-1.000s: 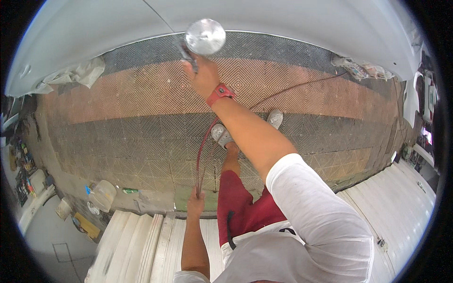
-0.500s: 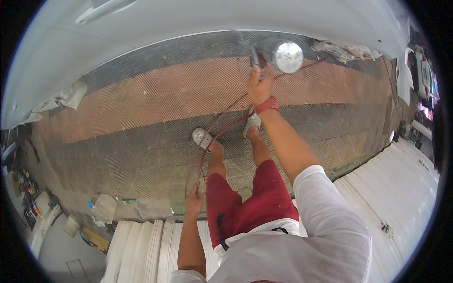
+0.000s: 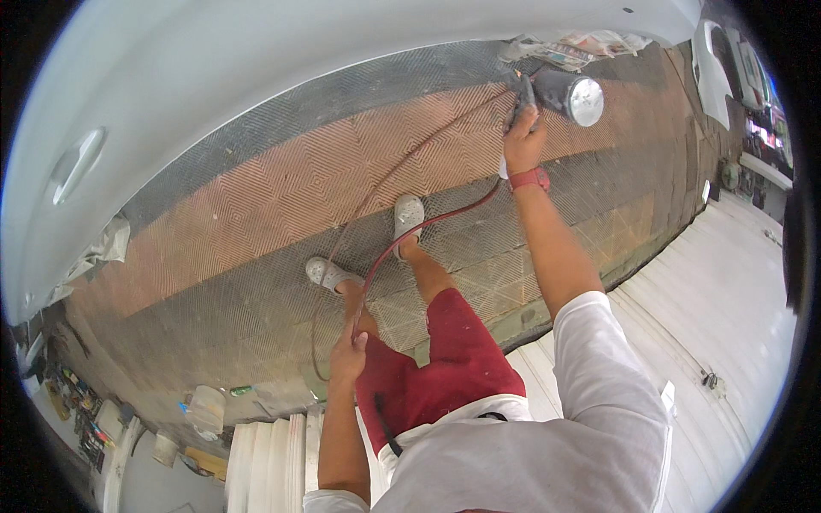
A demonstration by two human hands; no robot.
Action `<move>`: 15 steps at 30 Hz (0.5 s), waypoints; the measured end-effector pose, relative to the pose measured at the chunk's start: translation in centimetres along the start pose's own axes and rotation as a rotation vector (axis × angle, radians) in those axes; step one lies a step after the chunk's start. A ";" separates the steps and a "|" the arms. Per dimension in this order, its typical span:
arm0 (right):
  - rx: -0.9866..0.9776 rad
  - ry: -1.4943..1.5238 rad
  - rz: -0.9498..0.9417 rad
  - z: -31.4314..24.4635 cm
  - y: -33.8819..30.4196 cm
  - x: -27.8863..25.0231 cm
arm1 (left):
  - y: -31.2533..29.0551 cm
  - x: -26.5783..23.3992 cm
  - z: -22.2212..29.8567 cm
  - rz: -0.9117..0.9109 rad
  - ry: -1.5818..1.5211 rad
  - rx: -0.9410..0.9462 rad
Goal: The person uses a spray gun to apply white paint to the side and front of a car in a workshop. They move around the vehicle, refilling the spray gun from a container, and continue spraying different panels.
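Note:
My right hand, a red watch on its wrist, is wrapped round the handle of a spray gun held out near the grey-white car body panel. The gun's dark cup with a silvery round end sticks out to the right. From the bottom of the handle a red hose runs in a curve down to my left hand. That hand is closed round the hose beside my left thigh. More of the hose loops over the floor to the far side.
Crumpled printed paper lies at the panel's lower edge, and pale sheeting hangs at the left. My feet in grey clogs stand on patterned mats. Behind me is a white ribbed surface. A plastic container stands at lower left.
My right hand has carried the spray gun to the right in the view. The panel's door handle now shows lower and farther left as the view has turned. My left hand still holds the hose.

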State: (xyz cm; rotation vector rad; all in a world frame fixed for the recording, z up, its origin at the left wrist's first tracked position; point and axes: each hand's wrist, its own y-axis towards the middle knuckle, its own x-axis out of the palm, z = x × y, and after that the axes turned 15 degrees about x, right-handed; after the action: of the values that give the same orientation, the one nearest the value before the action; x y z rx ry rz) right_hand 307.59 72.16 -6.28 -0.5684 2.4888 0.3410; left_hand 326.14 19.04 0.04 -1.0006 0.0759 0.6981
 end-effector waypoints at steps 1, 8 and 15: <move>0.036 -0.010 0.028 0.7 1.6 -0.4 | 0.7 0.2 0.5 -0.007 -0.008 0.007; 0.132 0.019 0.228 0.9 9.0 -1.2 | 2.8 1.2 2.7 0.029 -0.001 0.054; 0.180 0.032 0.251 2.6 8.1 3.5 | 2.2 0.7 1.7 0.016 -0.044 -0.060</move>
State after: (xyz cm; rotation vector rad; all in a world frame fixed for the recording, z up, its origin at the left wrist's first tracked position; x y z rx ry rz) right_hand 302.42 79.07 -9.46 -0.1908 2.5925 0.1995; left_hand 324.99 21.46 -0.92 -1.0426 0.0250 0.7399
